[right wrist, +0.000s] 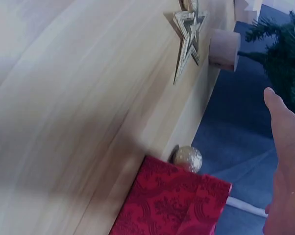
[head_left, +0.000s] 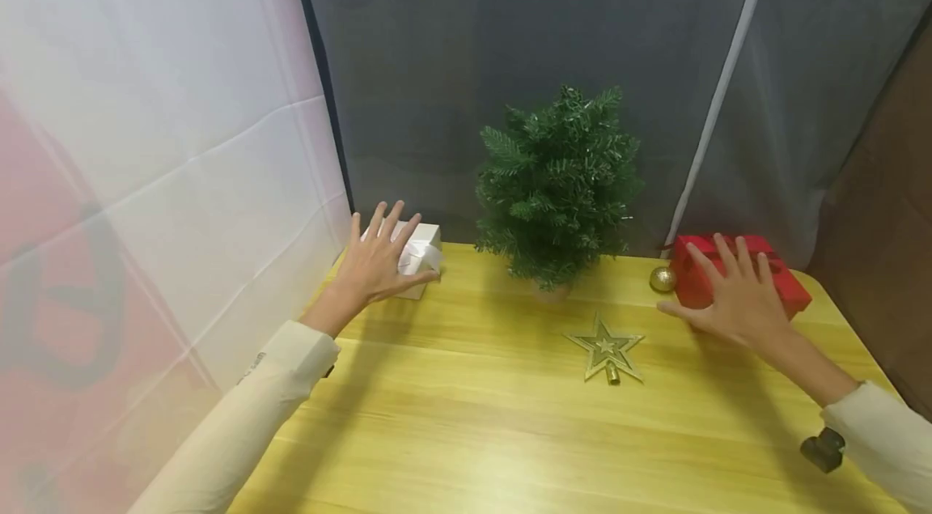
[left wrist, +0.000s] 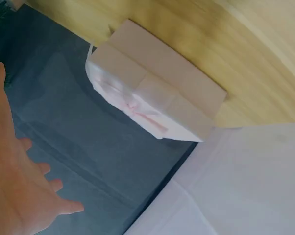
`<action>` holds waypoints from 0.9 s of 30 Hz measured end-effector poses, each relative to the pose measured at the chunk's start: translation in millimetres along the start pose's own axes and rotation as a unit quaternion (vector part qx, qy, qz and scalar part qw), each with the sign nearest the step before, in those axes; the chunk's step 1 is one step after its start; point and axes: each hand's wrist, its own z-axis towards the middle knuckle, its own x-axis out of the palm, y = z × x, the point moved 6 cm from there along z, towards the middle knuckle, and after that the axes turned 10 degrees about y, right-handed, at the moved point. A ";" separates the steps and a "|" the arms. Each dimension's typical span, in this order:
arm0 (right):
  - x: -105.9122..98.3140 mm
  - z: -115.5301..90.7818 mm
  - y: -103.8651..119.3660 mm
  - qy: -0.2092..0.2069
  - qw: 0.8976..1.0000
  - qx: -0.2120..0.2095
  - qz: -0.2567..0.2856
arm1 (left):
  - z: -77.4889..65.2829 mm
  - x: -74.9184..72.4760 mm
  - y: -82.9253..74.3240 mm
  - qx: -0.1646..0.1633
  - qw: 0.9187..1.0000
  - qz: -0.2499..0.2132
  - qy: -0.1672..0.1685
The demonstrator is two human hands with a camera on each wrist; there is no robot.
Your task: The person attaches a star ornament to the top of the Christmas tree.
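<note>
My left hand (head_left: 374, 259), fingers spread, hovers before a white gift box (head_left: 425, 243) with a ribbon bow, covering part of it in the head view. In the left wrist view the gift box (left wrist: 157, 83) stands apart from the hand (left wrist: 20, 171). On the other side my right hand (head_left: 739, 299) is spread in front of a red gift box (head_left: 782, 279); a dark floral pattern shows on that box (right wrist: 172, 200) in the right wrist view. A gold glitter ball (head_left: 662, 279) sits left of the red box. Both hands hold nothing.
A small artificial Christmas tree (head_left: 561, 182) stands on a wooden base at the table's back. In front of it lies a gold star topper (head_left: 606, 348) on the yellow wooden table (head_left: 466, 417). Dark cloth (head_left: 408, 77) hangs behind, a white sheet (head_left: 182, 93) at left.
</note>
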 end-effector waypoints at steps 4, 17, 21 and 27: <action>5.6 -2.0 10.1 -0.001 1.000 -0.013 -0.003 | 2.4 -7.9 0.5 0.003 1.000 0.011 -0.004; 30.0 -8.1 40.0 -0.016 0.997 -0.077 -0.023 | 14.5 -41.0 -3.6 0.011 1.000 0.022 -0.020; 40.8 -12.2 47.4 -0.016 0.995 -0.094 -0.012 | 18.0 -50.9 -7.2 0.017 0.999 0.014 -0.028; 57.7 -17.2 56.1 0.007 0.994 -0.106 0.003 | 23.2 -67.0 -13.4 0.028 0.999 0.007 -0.044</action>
